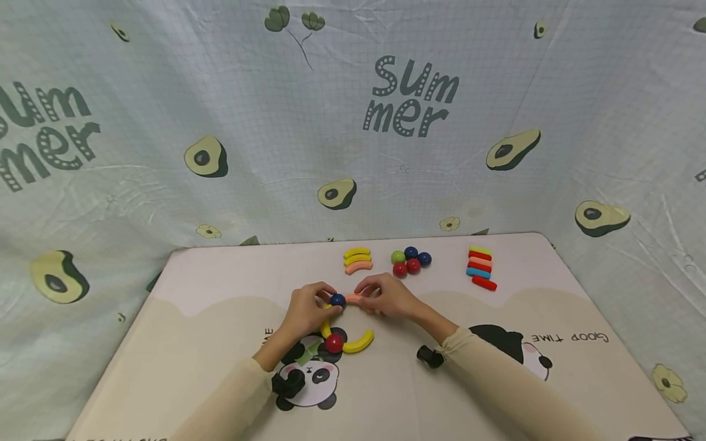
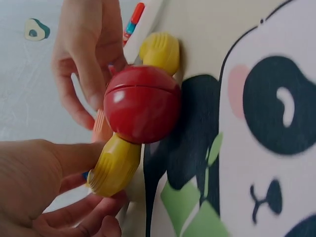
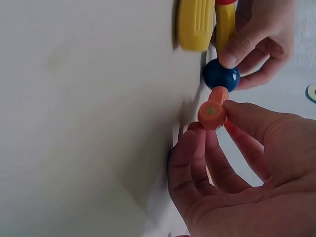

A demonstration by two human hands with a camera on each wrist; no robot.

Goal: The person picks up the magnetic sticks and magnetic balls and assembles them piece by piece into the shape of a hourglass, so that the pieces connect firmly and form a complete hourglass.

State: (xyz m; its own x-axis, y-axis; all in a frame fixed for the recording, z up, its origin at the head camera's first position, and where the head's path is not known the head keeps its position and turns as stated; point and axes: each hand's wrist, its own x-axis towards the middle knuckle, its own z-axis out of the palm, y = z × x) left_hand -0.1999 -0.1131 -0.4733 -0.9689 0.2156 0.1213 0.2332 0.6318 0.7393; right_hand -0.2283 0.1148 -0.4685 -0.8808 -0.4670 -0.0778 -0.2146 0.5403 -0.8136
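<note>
My left hand (image 1: 307, 311) grips a yellow curved stick (image 2: 117, 168), with its thumb close against the blue ball (image 3: 221, 75) at the stick's end. At its other end that stick meets a red ball (image 1: 334, 343), from which a second yellow curved stick (image 1: 359, 342) runs off to the right. Between thumb and fingers my right hand (image 1: 390, 297) pinches a salmon-orange stick (image 3: 212, 115), whose far end touches the blue ball. The right wrist view shows its round near end. In the left wrist view the blue ball is mostly hidden behind the left hand.
Behind the hands lie two yellow curved sticks (image 1: 357, 252) and a salmon one (image 1: 358, 267). Several balls, green, blue and red (image 1: 413, 266), sit right of them. Farther right is a row of short coloured sticks (image 1: 480, 263). A printed cloth (image 1: 413, 184) hangs behind the table (image 1: 220, 269).
</note>
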